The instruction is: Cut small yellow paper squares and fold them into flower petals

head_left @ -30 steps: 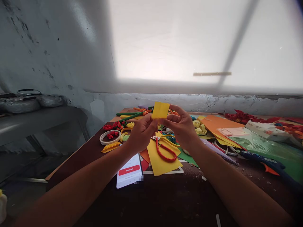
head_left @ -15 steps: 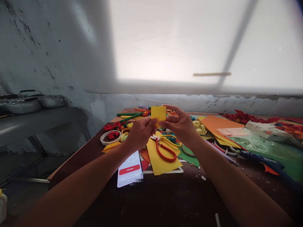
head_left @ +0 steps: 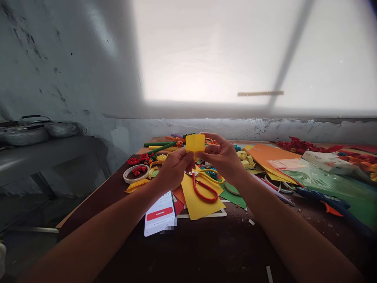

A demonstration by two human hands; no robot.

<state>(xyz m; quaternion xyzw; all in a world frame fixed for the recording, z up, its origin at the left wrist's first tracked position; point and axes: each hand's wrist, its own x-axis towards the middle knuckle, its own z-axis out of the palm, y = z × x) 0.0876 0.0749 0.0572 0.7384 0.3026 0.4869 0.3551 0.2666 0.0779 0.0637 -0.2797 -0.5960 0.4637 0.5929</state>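
A small yellow paper square (head_left: 195, 143) is held up above the table between my two hands, with a faint crease line across it. My left hand (head_left: 173, 167) pinches its lower left edge. Thumb and fingers of my right hand (head_left: 219, 155) grip it on the right side. Below them, scissors with red and yellow handles (head_left: 205, 192) lie on a larger yellow paper sheet (head_left: 193, 210). To the left of that sheet, partly behind my left forearm, a phone (head_left: 160, 216) lies with its screen lit.
At the left are a roll of white tape (head_left: 126, 175) and red paper flowers (head_left: 144, 158). Orange sheets (head_left: 266, 155), a clear plastic bag (head_left: 315, 173) and a dark blue glue gun (head_left: 321, 196) lie to the right. Wrapped pots (head_left: 28, 134) stand on a side table.
The yellow paper square has tilted slightly in my fingers, and a crease line now shows on it. Both hands keep their hold. The whole view has shifted a little.
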